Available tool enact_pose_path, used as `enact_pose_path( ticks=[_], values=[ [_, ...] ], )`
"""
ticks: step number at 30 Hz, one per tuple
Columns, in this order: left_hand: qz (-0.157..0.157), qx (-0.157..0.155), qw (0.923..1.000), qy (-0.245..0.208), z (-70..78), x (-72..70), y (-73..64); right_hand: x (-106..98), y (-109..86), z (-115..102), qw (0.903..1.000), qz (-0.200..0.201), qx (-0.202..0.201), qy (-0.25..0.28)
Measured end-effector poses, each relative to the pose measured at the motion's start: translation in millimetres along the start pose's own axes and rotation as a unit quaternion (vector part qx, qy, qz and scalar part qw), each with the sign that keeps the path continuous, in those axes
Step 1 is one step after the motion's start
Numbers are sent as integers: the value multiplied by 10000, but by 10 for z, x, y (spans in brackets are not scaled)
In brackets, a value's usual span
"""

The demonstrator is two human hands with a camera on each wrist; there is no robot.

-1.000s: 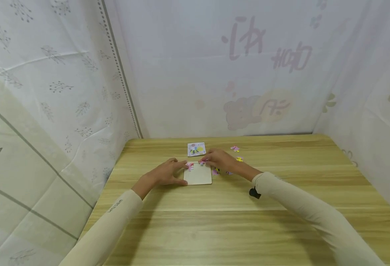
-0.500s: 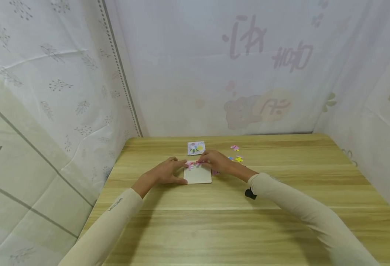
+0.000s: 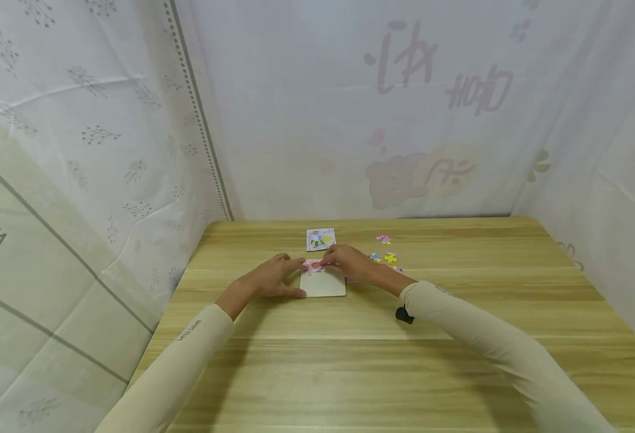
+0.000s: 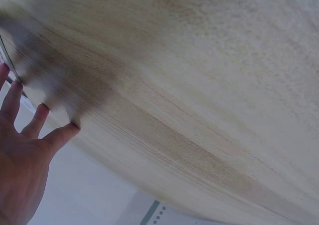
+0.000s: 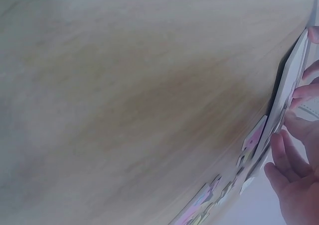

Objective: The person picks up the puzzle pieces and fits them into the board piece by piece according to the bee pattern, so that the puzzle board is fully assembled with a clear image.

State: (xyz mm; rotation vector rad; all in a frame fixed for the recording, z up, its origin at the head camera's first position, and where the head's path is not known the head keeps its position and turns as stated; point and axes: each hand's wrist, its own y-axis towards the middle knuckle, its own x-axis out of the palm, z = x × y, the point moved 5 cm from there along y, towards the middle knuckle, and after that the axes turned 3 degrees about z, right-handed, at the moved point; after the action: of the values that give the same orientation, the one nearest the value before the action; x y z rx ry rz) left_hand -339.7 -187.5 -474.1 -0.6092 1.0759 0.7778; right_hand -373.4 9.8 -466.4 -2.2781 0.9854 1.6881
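Note:
A square cream puzzle board (image 3: 325,286) lies on the table, with pink jigsaw pieces (image 3: 314,266) along its far edge. My left hand (image 3: 271,278) steadies its left side, the thumb at the near left corner and the index finger by the pieces. The left wrist view shows this hand's fingers (image 4: 35,123) spread and fairly straight. Reaching over the far right part of the board, my right hand (image 3: 352,263) pinches a jigsaw piece between thumb and index finger, mostly hidden by the fingertips. In the right wrist view, the right hand (image 5: 299,170) meets the board's surface edge-on.
Behind the board lies a picture card (image 3: 320,239) with a bee. Loose jigsaw pieces lie to the right: a yellow one (image 3: 390,257), a blue one (image 3: 375,257), a pink one (image 3: 384,239) farther back, and others partly under the right forearm. A patterned curtain (image 3: 328,120) hangs behind the table.
My right hand has shifted slightly left with its piece, which now sits up against the pink pieces on the board. A blue piece shows beside the right wrist. My left hand stays put.

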Motion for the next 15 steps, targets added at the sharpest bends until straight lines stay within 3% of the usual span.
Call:
enact_pose_path(
  ticks=[15],
  values=[
    [-14, 39, 10000, 38, -6, 7, 6, 26, 5, 3, 9998, -21, 116, -168]
  ],
)
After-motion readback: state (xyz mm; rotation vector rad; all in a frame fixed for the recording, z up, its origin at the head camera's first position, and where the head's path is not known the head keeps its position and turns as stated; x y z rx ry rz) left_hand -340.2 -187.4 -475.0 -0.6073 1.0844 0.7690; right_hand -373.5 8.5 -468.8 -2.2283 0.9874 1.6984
